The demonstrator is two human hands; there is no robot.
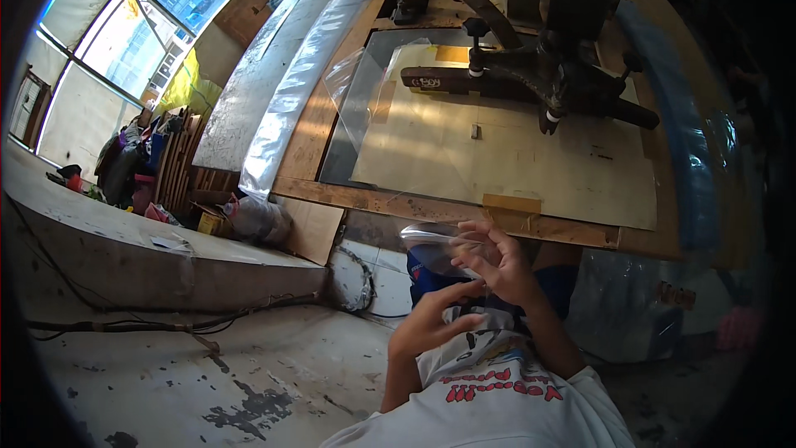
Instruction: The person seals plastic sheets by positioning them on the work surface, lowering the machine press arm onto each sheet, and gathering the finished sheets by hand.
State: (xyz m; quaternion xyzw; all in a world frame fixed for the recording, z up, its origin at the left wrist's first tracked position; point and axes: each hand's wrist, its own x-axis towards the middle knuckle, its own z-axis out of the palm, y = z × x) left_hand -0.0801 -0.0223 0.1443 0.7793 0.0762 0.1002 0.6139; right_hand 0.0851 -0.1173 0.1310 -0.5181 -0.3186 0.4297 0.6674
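In front of my body, a piece of clear plastic film [431, 236] catches the light, curled at its left end. My right hand [504, 270] has its fingers bent around the film. Just below and to the left, my left hand [435, 318] has its thumb and fingers apart, pointing toward my right wrist. Whether it touches a lower part of the film is hard to see. Beyond both hands lies a cream-coloured board [448, 153] on the work table, with brown tape on its edges and a small metal piece [476, 131] on top.
A dark press machine [564, 75] with a bar reaches over the board. Plastic strips lie along the left [303, 91] and right [676, 141] of the wooden table [390, 199]. A filled plastic bag [259, 220] and stacked wooden slats [176, 153] stand at left. Cables [166, 323] run along the low ledge.
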